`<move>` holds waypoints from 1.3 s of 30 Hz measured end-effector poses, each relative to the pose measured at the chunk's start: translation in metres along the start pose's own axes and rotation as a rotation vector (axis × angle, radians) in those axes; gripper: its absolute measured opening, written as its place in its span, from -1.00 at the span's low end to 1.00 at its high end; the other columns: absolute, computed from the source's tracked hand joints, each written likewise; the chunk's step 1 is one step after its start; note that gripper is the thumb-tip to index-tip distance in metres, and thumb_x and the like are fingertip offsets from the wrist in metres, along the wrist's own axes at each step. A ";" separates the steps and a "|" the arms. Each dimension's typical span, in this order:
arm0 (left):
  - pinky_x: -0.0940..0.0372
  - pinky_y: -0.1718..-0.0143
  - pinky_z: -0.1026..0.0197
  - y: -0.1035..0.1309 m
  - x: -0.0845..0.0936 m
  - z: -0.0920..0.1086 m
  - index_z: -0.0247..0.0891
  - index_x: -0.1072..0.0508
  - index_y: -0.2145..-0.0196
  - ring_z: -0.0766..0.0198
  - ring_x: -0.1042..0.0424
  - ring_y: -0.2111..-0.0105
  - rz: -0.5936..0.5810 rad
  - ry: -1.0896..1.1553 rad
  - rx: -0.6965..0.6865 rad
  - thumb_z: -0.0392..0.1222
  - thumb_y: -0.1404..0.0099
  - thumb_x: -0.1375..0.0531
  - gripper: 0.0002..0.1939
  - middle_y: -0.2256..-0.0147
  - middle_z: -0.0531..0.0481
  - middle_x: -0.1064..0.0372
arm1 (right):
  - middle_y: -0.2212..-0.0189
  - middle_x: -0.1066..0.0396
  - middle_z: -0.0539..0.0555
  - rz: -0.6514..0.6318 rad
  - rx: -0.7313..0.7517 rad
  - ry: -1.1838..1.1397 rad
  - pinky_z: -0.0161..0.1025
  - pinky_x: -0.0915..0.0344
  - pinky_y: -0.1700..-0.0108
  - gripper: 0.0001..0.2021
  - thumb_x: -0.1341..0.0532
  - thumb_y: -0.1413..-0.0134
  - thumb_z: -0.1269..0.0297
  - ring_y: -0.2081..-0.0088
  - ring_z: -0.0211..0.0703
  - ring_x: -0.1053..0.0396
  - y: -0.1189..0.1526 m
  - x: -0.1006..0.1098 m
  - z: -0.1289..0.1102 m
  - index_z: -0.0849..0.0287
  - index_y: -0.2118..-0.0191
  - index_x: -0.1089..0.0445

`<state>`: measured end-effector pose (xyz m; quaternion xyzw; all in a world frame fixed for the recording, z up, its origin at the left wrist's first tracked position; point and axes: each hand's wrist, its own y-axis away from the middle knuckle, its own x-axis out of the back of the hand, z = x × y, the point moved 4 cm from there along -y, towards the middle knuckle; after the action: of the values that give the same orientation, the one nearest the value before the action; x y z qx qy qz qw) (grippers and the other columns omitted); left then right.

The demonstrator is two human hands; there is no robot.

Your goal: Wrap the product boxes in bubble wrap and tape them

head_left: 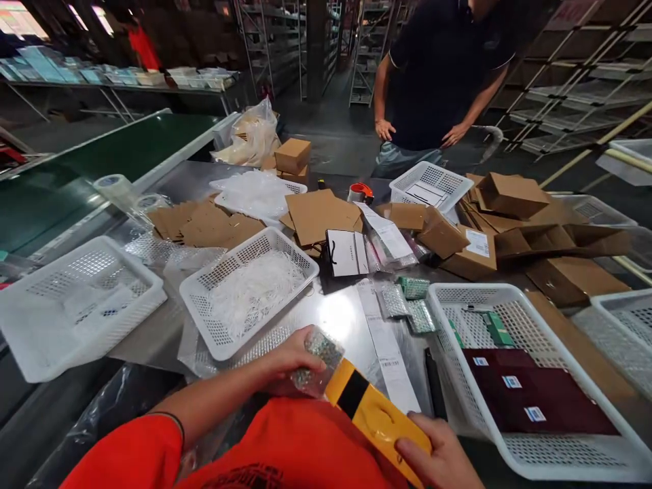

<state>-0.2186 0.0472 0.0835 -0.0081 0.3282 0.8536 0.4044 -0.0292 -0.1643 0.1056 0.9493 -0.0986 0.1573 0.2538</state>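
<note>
The wrapped packet (pixel 329 350) is at the near edge of the desk (pixel 329 312), just in front of the person's shirt; take it as the clock's centre. The left hand (pixel 295 356) grasps it, fingers curled round its outer side, probably so the clear wrap stays snug. At four o'clock the right hand (pixel 438 451) is clenched on a yellow piece (pixel 374 414) with a black band (its exact kind I cannot tell), thumb on top, the far end seeming to touch the packet; the slanted hold likely steadies both.

Baskets stand close around, presumably for easy reach: one with white shreds (pixel 272 310) at ten o'clock, one with maroon folders (pixel 524 319) at three. A paper strip (pixel 390 360) and a black stick (pixel 435 384) lie between packet and folders, crowding that side. Small wrapped parcels (pixel 394 301) sit at two o'clock, with heaped cartons (pixel 512 193) farther out the same way. A gift bag (pixel 347 253) lies just past twelve. Across the desk, at one o'clock, stands a co-worker (pixel 451 75).
</note>
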 end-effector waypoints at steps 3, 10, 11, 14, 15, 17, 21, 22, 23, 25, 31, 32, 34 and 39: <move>-0.25 0.44 0.29 0.004 0.003 0.008 -0.25 -0.41 0.27 0.31 -0.39 0.43 0.001 0.025 -0.023 -0.31 0.27 -0.39 -0.49 0.44 0.12 -0.40 | 0.69 -0.18 0.01 0.020 0.019 0.049 -0.21 0.05 0.49 -0.47 -0.32 0.22 -0.32 0.57 -0.19 -0.10 0.010 0.015 -0.010 0.08 0.68 -0.32; -0.27 0.40 0.26 -0.001 0.005 0.033 -0.24 -0.38 0.24 0.29 -0.38 0.44 0.066 0.061 -0.070 -0.26 0.26 -0.41 -0.45 0.42 0.10 -0.42 | 0.64 -0.30 0.04 0.091 -0.072 0.315 -0.23 0.02 0.48 -0.44 -0.16 0.03 -0.36 0.53 -0.15 -0.21 0.011 0.036 -0.020 0.10 0.59 -0.36; -0.26 0.40 0.27 -0.001 0.001 0.036 -0.24 -0.38 0.24 0.30 -0.37 0.43 0.073 0.031 -0.110 -0.27 0.25 -0.41 -0.46 0.42 0.11 -0.42 | 0.63 -0.32 0.04 0.119 -0.069 0.376 -0.23 0.04 0.47 -0.45 -0.11 -0.03 -0.34 0.52 -0.14 -0.23 0.008 0.036 -0.024 0.10 0.56 -0.38; -0.23 0.39 0.29 -0.002 -0.010 0.038 -0.24 -0.37 0.27 0.31 -0.34 0.43 0.112 -0.035 -0.166 -0.29 0.22 -0.41 -0.51 0.44 0.13 -0.40 | 0.60 -0.38 0.06 0.155 -0.098 0.530 -0.23 0.10 0.46 -0.48 -0.05 -0.12 -0.26 0.51 -0.14 -0.27 -0.002 0.031 -0.033 0.10 0.51 -0.39; -0.22 0.39 0.29 -0.003 -0.012 0.036 -0.24 -0.37 0.27 0.31 -0.34 0.43 0.122 -0.046 -0.159 -0.30 0.22 -0.40 -0.51 0.45 0.14 -0.39 | 0.59 -0.39 0.07 0.154 -0.114 0.562 -0.23 0.12 0.46 -0.49 -0.05 -0.12 -0.25 0.51 -0.14 -0.28 -0.005 0.028 -0.034 0.10 0.51 -0.39; -0.20 0.41 0.30 -0.002 -0.013 0.031 -0.24 -0.38 0.27 0.31 -0.33 0.42 0.111 -0.046 -0.133 -0.33 0.23 -0.40 -0.51 0.45 0.14 -0.39 | 0.59 -0.39 0.08 0.147 -0.139 0.591 -0.22 0.14 0.45 -0.50 -0.05 -0.11 -0.24 0.51 -0.14 -0.27 -0.009 0.024 -0.035 0.10 0.51 -0.37; -0.19 0.44 0.33 0.001 -0.006 0.018 -0.27 -0.41 0.24 0.35 -0.33 0.44 -0.129 0.107 -0.048 -0.35 0.21 -0.38 -0.51 0.41 0.10 -0.42 | 0.61 -0.27 0.02 0.086 -0.130 0.474 -0.23 0.13 0.44 -0.49 -0.06 -0.05 -0.27 0.50 -0.18 -0.19 -0.004 0.018 -0.038 0.10 0.57 -0.25; -0.17 0.45 0.34 0.001 -0.005 0.015 -0.27 -0.43 0.24 0.36 -0.32 0.47 -0.220 0.173 -0.021 -0.34 0.20 -0.37 -0.52 0.43 0.10 -0.41 | 0.61 -0.22 0.00 0.064 -0.122 0.415 -0.24 0.12 0.44 -0.49 -0.06 -0.03 -0.28 0.50 -0.20 -0.16 0.000 0.018 -0.039 0.10 0.58 -0.20; -0.16 0.47 0.34 0.001 -0.003 0.013 -0.28 -0.44 0.24 0.38 -0.31 0.50 -0.304 0.242 0.000 -0.32 0.20 -0.37 -0.53 0.47 0.11 -0.39 | 0.61 -0.18 -0.03 0.041 -0.115 0.352 -0.25 0.11 0.44 -0.48 -0.07 -0.01 -0.29 0.50 -0.22 -0.12 0.004 0.017 -0.042 0.10 0.58 -0.17; -0.17 0.47 0.33 0.001 -0.001 0.007 -0.29 -0.46 0.23 0.38 -0.30 0.53 -0.413 0.350 0.020 -0.28 0.17 -0.37 -0.54 0.52 0.12 -0.35 | 0.61 -0.11 -0.05 0.014 -0.115 0.250 -0.26 0.10 0.45 -0.47 -0.06 0.02 -0.32 0.50 -0.24 -0.07 0.013 0.015 -0.048 0.10 0.58 -0.13; -0.19 0.42 0.31 -0.001 -0.007 0.004 -0.29 -0.48 0.21 0.33 -0.35 0.44 -0.312 0.277 -0.035 -0.26 0.20 -0.39 -0.50 0.41 0.05 -0.43 | 0.61 -0.16 -0.02 0.140 -0.220 0.371 -0.23 0.15 0.45 -0.50 -0.08 0.00 -0.26 0.50 -0.22 -0.13 0.020 0.010 -0.060 0.10 0.60 -0.15; -0.18 0.41 0.32 0.000 -0.009 0.007 -0.28 -0.47 0.21 0.33 -0.34 0.43 -0.296 0.225 -0.059 -0.26 0.22 -0.40 -0.49 0.38 0.05 -0.43 | 0.61 -0.17 -0.01 0.147 -0.244 0.379 -0.23 0.15 0.45 -0.51 -0.08 -0.02 -0.24 0.50 -0.22 -0.14 0.018 0.008 -0.059 0.11 0.60 -0.17; -0.18 0.40 0.33 -0.001 -0.011 0.013 -0.28 -0.46 0.21 0.32 -0.34 0.40 -0.278 0.119 -0.119 -0.25 0.25 -0.45 -0.44 0.37 0.06 -0.43 | 0.62 -0.17 -0.02 0.158 -0.283 0.377 -0.22 0.15 0.45 -0.53 -0.09 -0.03 -0.19 0.50 -0.23 -0.14 0.011 0.007 -0.057 0.11 0.60 -0.20; -0.16 0.44 0.33 -0.018 -0.007 0.024 -0.27 -0.45 0.23 0.35 -0.33 0.45 -0.346 0.061 -0.098 -0.21 0.25 -0.48 -0.43 0.40 0.08 -0.42 | 0.62 -0.13 -0.04 0.196 -0.246 0.400 -0.23 0.15 0.46 -0.58 -0.15 -0.07 -0.10 0.50 -0.24 -0.15 0.003 0.018 -0.062 0.12 0.59 -0.21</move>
<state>-0.1959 0.0644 0.0946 -0.1100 0.2917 0.7856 0.5344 -0.0287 -0.1370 0.1645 0.8472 -0.1565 0.3528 0.3651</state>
